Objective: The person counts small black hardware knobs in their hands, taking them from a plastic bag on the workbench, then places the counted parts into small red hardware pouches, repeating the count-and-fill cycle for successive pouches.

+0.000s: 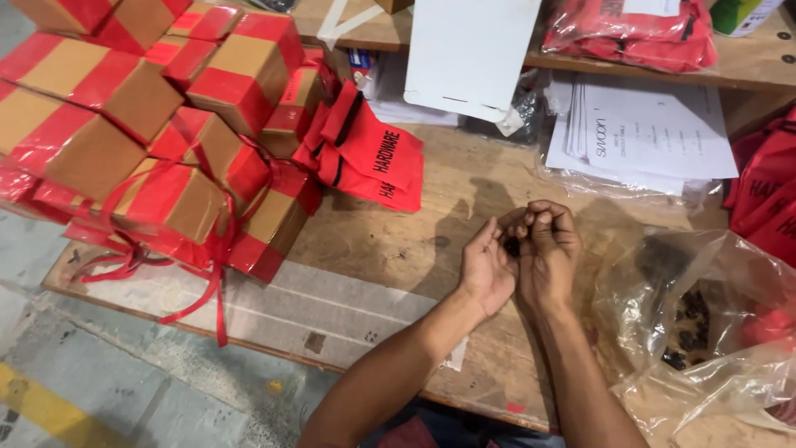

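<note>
Warm even light, soft shadows on bench (pixel 398 241), glare on plastic bag (pixel 730 365), slight blur

I worked at a worn wooden bench (pixel 390 241), its surface scuffed and stained. Above the bench's far edge ran a wooden shelf (pixel 746 62). Below its near edge lay a grey concrete floor (pixel 124 382), with a yellow painted line (pixel 41 406) crossing it. Lighting was even.

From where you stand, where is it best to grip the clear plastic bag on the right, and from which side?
Probably its crumpled upper edge, taken from the left, where both hands are. The clear plastic bag lies slack and open-looking, with small dark parts low inside, so gripping high should keep them in.
</note>
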